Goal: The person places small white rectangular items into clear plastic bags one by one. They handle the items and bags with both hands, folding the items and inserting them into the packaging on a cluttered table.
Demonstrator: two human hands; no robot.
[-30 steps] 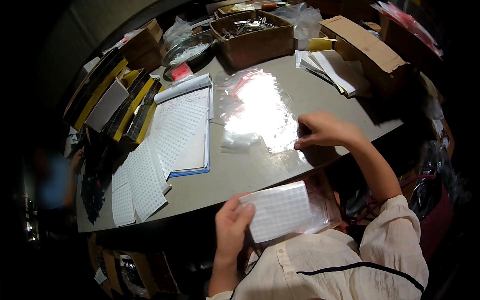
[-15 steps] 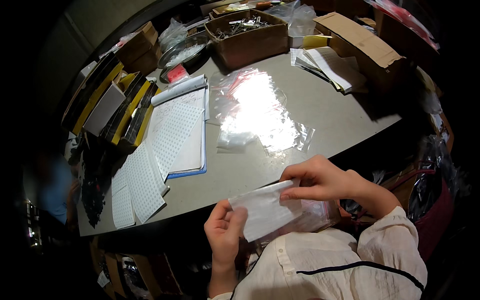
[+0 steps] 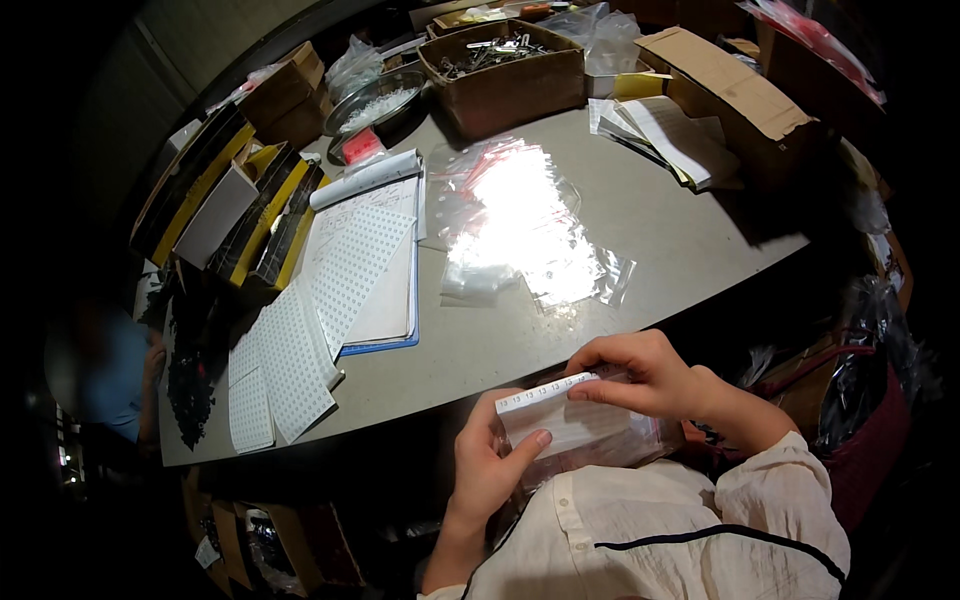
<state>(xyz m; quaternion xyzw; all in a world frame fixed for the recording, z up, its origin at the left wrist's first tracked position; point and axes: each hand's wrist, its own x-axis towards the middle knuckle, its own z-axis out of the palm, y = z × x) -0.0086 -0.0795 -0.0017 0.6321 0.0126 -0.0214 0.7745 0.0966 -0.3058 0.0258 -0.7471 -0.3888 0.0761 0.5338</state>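
Between my hands, just off the table's front edge, is a white label sheet (image 3: 560,428) with its top edge folded over, showing a row of small printed marks. My left hand (image 3: 490,450) grips its left end, thumb across the front. My right hand (image 3: 640,375) pinches the upper right corner between thumb and fingers. Below and behind the sheet, clear plastic bags (image 3: 650,435) lie by my lap, partly hidden by it. On the table, a glaring pile of clear zip bags (image 3: 520,230) with red strips lies beyond my hands.
Printed label sheets (image 3: 290,370) lie on a blue clipboard (image 3: 380,347) at the left. Black-and-yellow boxes (image 3: 255,225) stand behind them. At the back are a carton of metal parts (image 3: 500,85), a bowl (image 3: 385,105) and stacked papers (image 3: 675,140). Another person's blue sleeve (image 3: 115,370) shows far left.
The sheet's top edge has been folded over, so a printed strip now faces me. My left hand has moved right and up along the sheet, its thumb now on the front.
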